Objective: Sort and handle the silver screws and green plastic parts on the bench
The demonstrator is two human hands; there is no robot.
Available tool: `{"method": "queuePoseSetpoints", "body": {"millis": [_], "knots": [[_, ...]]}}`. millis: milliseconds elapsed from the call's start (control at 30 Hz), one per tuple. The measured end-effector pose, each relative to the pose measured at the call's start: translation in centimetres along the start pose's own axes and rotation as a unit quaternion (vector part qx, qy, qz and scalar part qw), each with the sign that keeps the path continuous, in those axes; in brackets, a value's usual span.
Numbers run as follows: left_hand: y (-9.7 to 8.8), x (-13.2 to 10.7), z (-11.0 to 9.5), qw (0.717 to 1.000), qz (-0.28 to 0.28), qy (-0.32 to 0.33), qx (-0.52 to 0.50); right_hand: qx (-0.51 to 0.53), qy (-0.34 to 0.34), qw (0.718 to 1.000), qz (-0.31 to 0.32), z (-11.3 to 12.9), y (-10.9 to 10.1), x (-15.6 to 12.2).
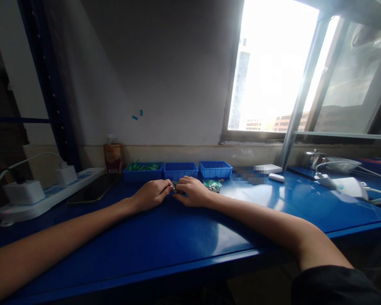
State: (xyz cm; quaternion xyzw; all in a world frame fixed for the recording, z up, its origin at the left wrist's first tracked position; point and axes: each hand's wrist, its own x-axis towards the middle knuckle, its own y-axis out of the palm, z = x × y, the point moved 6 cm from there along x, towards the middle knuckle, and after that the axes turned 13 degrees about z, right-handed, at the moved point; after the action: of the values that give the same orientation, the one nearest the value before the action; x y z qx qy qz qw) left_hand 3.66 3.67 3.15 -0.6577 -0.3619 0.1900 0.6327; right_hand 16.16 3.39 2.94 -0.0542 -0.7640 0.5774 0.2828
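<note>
My left hand (pixel 153 195) and my right hand (pixel 194 192) meet above the blue table, fingertips almost touching. Both are closed in a pinch around a small grey, metallic-looking part (pixel 175 184). Most of that part is covered by the fingers, so its kind cannot be made out. Just beyond my right wrist lies a heap of small metallic pieces (pixel 214 186) with some green plastic. Behind the hands stand a blue bin (pixel 142 174) of green pieces, a middle blue bin (pixel 180 171) and a right blue bin (pixel 216 171).
On the left are a white power strip (pixel 82 174) with chargers and a dark phone (pixel 93 189). A bottle (pixel 113 156) stands by the wall. To the right are a small white case (pixel 276 178), a metal shelf post (pixel 301 84), a white plug device (pixel 349 187) with cables and a metal pot (pixel 315 159).
</note>
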Motion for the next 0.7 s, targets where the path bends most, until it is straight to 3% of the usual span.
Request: {"method": "queuePoseSetpoints", "body": {"millis": [433,700], "knots": [[0.01,-0.15,-0.03,1.0,-0.002,0.01,-0.022,-0.015,0.007,1.0,-0.009,-0.04,-0.06,-0.08],[-0.39,-0.49,-0.77,0.998,-0.012,0.045,-0.046,0.016,-0.031,0.999,-0.026,0.29,-0.41,-0.09]]}}
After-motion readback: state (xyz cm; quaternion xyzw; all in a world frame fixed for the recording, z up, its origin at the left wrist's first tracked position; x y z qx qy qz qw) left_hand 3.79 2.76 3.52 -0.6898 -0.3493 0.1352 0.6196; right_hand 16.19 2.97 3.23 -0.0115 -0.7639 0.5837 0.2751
